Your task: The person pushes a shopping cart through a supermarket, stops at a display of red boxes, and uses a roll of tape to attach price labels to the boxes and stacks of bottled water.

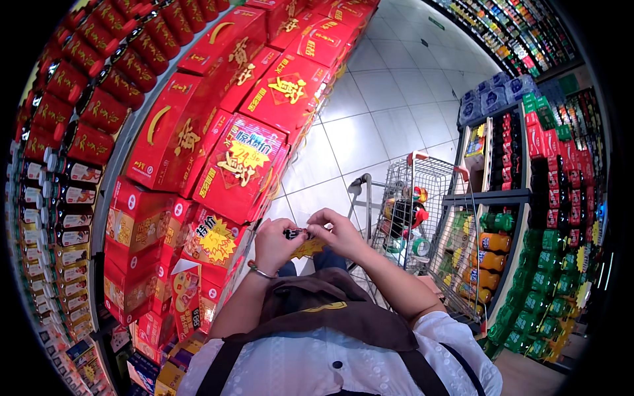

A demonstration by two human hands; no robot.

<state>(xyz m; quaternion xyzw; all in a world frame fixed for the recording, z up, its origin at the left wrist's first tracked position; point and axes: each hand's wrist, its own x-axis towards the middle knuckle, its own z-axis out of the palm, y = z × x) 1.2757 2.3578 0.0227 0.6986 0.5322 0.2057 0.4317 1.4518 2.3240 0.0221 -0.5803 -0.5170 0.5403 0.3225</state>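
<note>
My left hand [277, 246], with a bracelet at the wrist, is closed around a small dark item [296, 232] whose kind I cannot make out. My right hand [338, 236] meets it from the other side, thumb and forefinger bent close together at the item's end. Whether the right fingertips pinch anything is too small to tell. Just below both hands a yellow starburst price card [308, 248] shows, partly covered by the fingers. Both hands are in front of a dark brown apron [317, 292], beside stacked red drink cartons [237, 168].
A wire shopping cart [396, 198] with several packed goods stands at my right. Bottle shelves [493, 247] rise behind it. Red cans [84, 99] and bottles line the left shelf. A folded red promotional card [186, 297] leans by the lower cartons. White floor tiles [342, 138] run ahead.
</note>
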